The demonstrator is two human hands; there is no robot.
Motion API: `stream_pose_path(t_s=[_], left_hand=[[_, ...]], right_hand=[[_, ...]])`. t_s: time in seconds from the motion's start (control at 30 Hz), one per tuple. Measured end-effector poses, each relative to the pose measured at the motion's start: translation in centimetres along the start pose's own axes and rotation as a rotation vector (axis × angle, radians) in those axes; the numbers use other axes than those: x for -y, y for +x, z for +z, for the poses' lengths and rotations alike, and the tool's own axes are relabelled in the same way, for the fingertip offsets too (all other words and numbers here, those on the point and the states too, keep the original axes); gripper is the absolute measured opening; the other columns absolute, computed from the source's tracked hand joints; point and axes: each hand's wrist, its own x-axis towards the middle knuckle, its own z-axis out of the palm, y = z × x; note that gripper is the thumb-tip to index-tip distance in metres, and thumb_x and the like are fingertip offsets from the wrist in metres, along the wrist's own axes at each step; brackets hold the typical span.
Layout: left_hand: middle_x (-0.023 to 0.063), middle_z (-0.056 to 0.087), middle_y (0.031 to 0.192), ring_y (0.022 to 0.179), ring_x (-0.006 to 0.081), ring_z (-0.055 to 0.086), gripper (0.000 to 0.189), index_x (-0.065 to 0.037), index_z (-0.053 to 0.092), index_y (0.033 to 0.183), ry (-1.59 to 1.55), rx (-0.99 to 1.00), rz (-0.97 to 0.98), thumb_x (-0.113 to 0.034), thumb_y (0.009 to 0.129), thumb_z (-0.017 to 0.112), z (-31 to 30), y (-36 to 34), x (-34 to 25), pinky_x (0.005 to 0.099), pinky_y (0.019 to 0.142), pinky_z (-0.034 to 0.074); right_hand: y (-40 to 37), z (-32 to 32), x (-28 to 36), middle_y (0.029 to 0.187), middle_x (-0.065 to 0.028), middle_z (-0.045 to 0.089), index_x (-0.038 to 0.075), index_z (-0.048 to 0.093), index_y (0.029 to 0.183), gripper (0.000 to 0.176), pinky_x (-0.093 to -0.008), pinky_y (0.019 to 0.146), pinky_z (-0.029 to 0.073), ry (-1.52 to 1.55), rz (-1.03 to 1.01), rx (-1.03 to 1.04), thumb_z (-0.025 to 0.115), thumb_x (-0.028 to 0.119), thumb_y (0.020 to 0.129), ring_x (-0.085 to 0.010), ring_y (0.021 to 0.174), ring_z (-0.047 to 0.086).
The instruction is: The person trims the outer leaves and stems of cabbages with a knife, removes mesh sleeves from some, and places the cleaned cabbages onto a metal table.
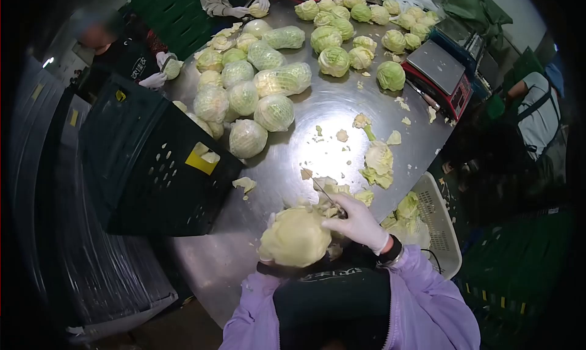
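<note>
A pale cabbage (296, 237), slightly blurred, is held up close to my body above the steel table (326, 109). My left hand (271, 219), gloved in white, supports it from the far left side; most of that hand is hidden behind the cabbage. In my gloved right hand (363, 225) is a knife (325, 193), its thin blade pointing away and up to the left. The fingers of that hand lie by the cabbage's right side. Loose leaves (378, 164) and trimmings lie just beyond my hands.
Several wrapped cabbages (248, 139) crowd the left; unwrapped cabbages (334, 61) lie farther back. A red scale (442, 75) stands at right. A dark green crate (152, 167) borders the left, a white basket (441, 225) the right. Other people work at the far side.
</note>
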Motion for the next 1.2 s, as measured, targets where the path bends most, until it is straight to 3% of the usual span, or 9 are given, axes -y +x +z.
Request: stream_pose_path(t_s=[0.3, 0.43, 0.57, 0.67, 0.8, 0.9, 0.97, 1.1, 1.2], left_hand=[[0.0112, 0.054, 0.126, 0.114, 0.0207, 0.055, 0.059, -0.002, 0.044, 0.131, 0.505, -0.306, -0.131, -0.049, 0.096, 0.043, -3.2, 0.9, 0.0, 0.0349, 0.097, 0.046], [0.0110, 0.054, 0.126, 0.115, 0.0199, 0.054, 0.060, -0.001, 0.045, 0.131, 0.430, -0.405, -0.107, -0.049, 0.096, 0.042, -3.7, 1.7, 1.2, 0.0334, 0.098, 0.044], [0.0114, 0.054, 0.127, 0.116, 0.0203, 0.054, 0.059, -0.002, 0.045, 0.131, 0.432, -0.353, -0.017, -0.049, 0.097, 0.039, -1.5, 1.8, 1.6, 0.0334, 0.098, 0.044], [0.0117, 0.053, 0.129, 0.118, 0.0211, 0.052, 0.059, -0.002, 0.043, 0.133, 0.431, -0.342, -0.024, -0.049, 0.098, 0.036, -2.3, 2.0, 1.3, 0.0338, 0.100, 0.042], [0.0119, 0.053, 0.129, 0.118, 0.0224, 0.053, 0.063, -0.003, 0.042, 0.134, 0.468, -0.368, -0.003, -0.053, 0.097, 0.033, -2.1, 2.1, 1.9, 0.0361, 0.100, 0.043], [0.0121, 0.054, 0.128, 0.116, 0.0240, 0.054, 0.064, -0.005, 0.044, 0.133, 0.437, -0.382, 0.092, -0.056, 0.096, 0.033, -1.0, 2.2, 2.5, 0.0390, 0.099, 0.045], [0.0125, 0.055, 0.128, 0.116, 0.0251, 0.054, 0.064, -0.005, 0.045, 0.132, 0.416, -0.399, 0.124, -0.056, 0.095, 0.033, -1.4, 1.5, 2.4, 0.0405, 0.099, 0.045], [0.0136, 0.054, 0.128, 0.116, 0.0296, 0.054, 0.065, -0.006, 0.045, 0.133, 0.002, -0.172, -0.029, -0.057, 0.094, 0.035, -2.6, 0.8, 2.2, 0.0458, 0.100, 0.043], [0.0144, 0.052, 0.130, 0.117, 0.0312, 0.053, 0.066, -0.006, 0.044, 0.134, 0.004, -0.144, 0.099, -0.057, 0.093, 0.037, -1.1, 0.6, 2.0, 0.0478, 0.100, 0.043]], right_hand=[[1.1, 1.3, 2.6, 0.094, -0.0132, 0.064, 0.004, 0.062, 0.100, 0.047, -0.0354, 0.067, 0.051, -0.560, -0.068, 0.112, 0.076, 0.040, 0.073, -0.0331, 0.076, 0.063], [3.3, 0.4, -1.6, 0.072, -0.0085, 0.063, 0.002, 0.064, 0.085, 0.028, -0.0308, 0.058, 0.048, -0.224, -0.091, 0.060, 0.072, 0.028, 0.078, -0.0203, 0.062, 0.061], [2.7, -1.1, -1.0, 0.076, 0.0001, 0.060, -0.002, 0.061, 0.102, 0.031, -0.0228, 0.054, 0.045, 0.344, 0.395, 0.054, 0.072, 0.016, 0.078, -0.0076, 0.058, 0.055], [1.2, -1.5, 0.0, 0.097, -0.0081, 0.064, 0.001, 0.058, 0.112, 0.052, -0.0302, 0.062, 0.051, -0.206, -0.292, -0.080, 0.079, 0.027, 0.072, -0.0198, 0.074, 0.066], [-0.8, 0.4, 2.0, 0.105, -0.0096, 0.063, 0.008, 0.060, 0.113, 0.049, -0.0340, 0.067, 0.052, -0.619, -0.132, -0.068, 0.078, 0.026, 0.072, -0.0282, 0.080, 0.065], [-0.3, 0.5, 0.2, 0.097, -0.0082, 0.066, 0.004, 0.060, 0.113, 0.038, -0.0337, 0.062, 0.051, -0.443, -0.174, -0.161, 0.070, 0.021, 0.080, -0.0219, 0.071, 0.066], [0.5, -0.5, 0.8, 0.083, -0.0054, 0.066, 0.001, 0.062, 0.108, 0.027, -0.0283, 0.052, 0.047, 0.226, 0.344, -0.118, 0.061, 0.014, 0.084, -0.0132, 0.058, 0.060], [0.5, -3.2, -1.6, 0.071, -0.0013, 0.064, -0.001, 0.063, 0.105, 0.026, -0.0201, 0.047, 0.039, 0.624, 0.390, -0.269, 0.060, 0.017, 0.086, -0.0050, 0.052, 0.052], [-1.0, -7.1, -3.9, 0.077, -0.0050, 0.067, -0.002, 0.062, 0.110, 0.038, -0.0259, 0.053, 0.046, -0.152, 0.348, -0.413, 0.070, 0.021, 0.081, -0.0149, 0.059, 0.060]])
